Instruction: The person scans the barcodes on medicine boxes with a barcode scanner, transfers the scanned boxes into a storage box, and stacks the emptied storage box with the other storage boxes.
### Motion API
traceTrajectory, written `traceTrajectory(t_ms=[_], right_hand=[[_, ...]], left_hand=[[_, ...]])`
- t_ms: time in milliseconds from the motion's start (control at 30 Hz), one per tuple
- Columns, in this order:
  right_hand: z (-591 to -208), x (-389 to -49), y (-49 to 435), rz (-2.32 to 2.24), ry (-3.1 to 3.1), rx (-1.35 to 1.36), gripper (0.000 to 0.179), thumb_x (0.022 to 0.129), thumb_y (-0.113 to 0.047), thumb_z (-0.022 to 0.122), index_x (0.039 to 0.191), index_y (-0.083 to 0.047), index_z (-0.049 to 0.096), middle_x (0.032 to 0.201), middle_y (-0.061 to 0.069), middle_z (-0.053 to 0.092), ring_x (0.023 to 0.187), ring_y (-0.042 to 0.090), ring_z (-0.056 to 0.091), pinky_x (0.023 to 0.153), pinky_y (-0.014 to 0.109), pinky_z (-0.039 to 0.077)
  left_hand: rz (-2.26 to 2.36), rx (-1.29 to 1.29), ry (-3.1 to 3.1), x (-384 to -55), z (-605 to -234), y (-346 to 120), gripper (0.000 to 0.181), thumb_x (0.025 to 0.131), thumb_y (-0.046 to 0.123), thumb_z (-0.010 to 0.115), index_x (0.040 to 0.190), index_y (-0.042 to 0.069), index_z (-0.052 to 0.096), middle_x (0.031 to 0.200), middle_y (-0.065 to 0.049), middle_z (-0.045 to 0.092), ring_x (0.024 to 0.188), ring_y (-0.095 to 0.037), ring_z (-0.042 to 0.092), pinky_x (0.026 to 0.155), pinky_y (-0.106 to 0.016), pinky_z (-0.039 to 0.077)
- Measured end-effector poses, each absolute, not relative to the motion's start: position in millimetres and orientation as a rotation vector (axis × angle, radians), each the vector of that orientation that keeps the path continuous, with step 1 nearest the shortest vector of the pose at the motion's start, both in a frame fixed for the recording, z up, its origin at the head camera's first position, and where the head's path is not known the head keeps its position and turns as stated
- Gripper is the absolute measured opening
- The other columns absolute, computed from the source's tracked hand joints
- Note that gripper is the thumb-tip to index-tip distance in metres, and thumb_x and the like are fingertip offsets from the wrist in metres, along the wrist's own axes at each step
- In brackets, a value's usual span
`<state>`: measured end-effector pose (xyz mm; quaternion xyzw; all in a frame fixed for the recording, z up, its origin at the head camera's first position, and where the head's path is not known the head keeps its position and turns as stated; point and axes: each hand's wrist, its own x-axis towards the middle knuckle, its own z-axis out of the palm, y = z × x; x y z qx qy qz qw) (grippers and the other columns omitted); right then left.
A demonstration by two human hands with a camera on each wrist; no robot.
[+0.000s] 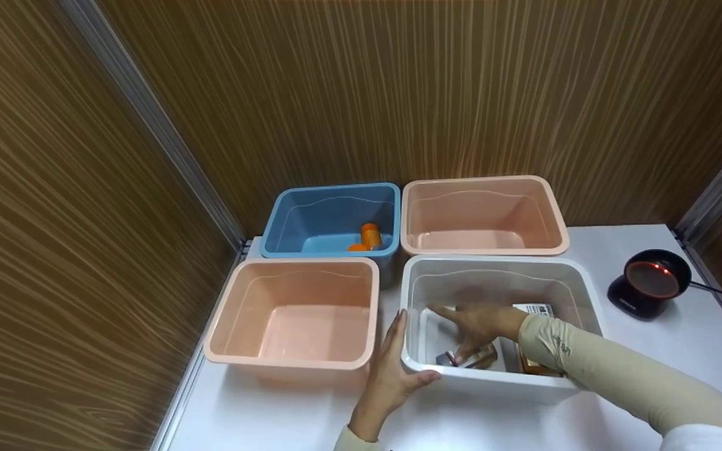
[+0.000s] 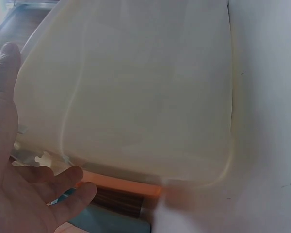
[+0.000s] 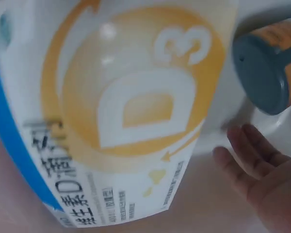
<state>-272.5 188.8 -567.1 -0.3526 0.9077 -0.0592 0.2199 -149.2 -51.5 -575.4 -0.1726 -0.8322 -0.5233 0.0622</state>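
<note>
My right hand (image 1: 477,322) reaches down into the white bin (image 1: 420,282) with its fingers spread. Close to its thumb lies a small bottle (image 1: 485,357) with a grey cap. In the right wrist view the bottle (image 3: 264,73) shows an orange label, and the fingers (image 3: 242,179) appear apart from it. A white box with an orange circle marked D3 (image 3: 145,102) fills much of that view. My left hand (image 1: 389,379) rests on the bin's near left corner, thumb along the front and fingers on the side; the left wrist view shows the bin wall (image 2: 136,97).
An empty peach bin (image 1: 292,363) stands left of the white one. Behind are a blue bin (image 1: 329,190) holding orange containers (image 1: 370,235) and another peach bin (image 1: 483,252). A black device (image 1: 649,282) with red lights and a cable sits at the right.
</note>
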Motion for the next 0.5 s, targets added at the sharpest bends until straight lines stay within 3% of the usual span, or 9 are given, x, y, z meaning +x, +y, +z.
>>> traceTrajectory(t_ms=[100,267,367,500], right_hand=[[-565.4,-269.9,187.1,-0.204,2.479,-0.973,0.121,0.069,-0.060,0.085,0.163,-0.022,0.019,0.087,0.000,0.058,0.079,0.016,0.053,0.075,0.038,0.051],[-560.0,-267.7,183.3,-0.184,2.505,-1.009,0.092,0.088,-0.052,0.074,0.162,-0.021,0.027,0.072,-0.004,0.056,0.067,0.014,0.054,0.065,0.035,0.051],[-557.3,-264.3,181.8,-0.200,2.466,-0.956,0.093,0.088,-0.046,0.077,0.162,-0.028,0.025,0.076,-0.004,0.057,0.063,0.012,0.056,0.061,0.034,0.052],[-558.7,-257.3,179.7,-0.156,2.387,-0.917,0.112,0.076,-0.028,0.090,0.163,-0.034,0.018,0.083,-0.004,0.057,0.065,0.012,0.056,0.062,0.033,0.053]], left_hand=[[-1.587,-0.530,-2.525,-148.6,-575.1,-51.1,0.121,0.069,0.066,0.082,0.164,0.022,0.019,0.165,-0.011,0.024,0.147,-0.034,0.026,0.112,-0.054,0.031],[-1.586,-0.544,-2.524,-148.7,-573.2,-50.9,0.120,0.070,0.071,0.077,0.164,0.024,0.018,0.166,-0.010,0.022,0.147,-0.034,0.026,0.112,-0.055,0.032],[-1.586,-0.548,-2.527,-148.3,-572.5,-50.8,0.120,0.071,0.073,0.074,0.164,0.023,0.016,0.167,-0.008,0.021,0.148,-0.035,0.025,0.112,-0.055,0.032],[-1.605,-0.530,-2.545,-147.5,-572.6,-50.6,0.120,0.071,0.069,0.076,0.164,0.024,0.015,0.167,-0.004,0.018,0.149,-0.037,0.023,0.113,-0.056,0.029]])
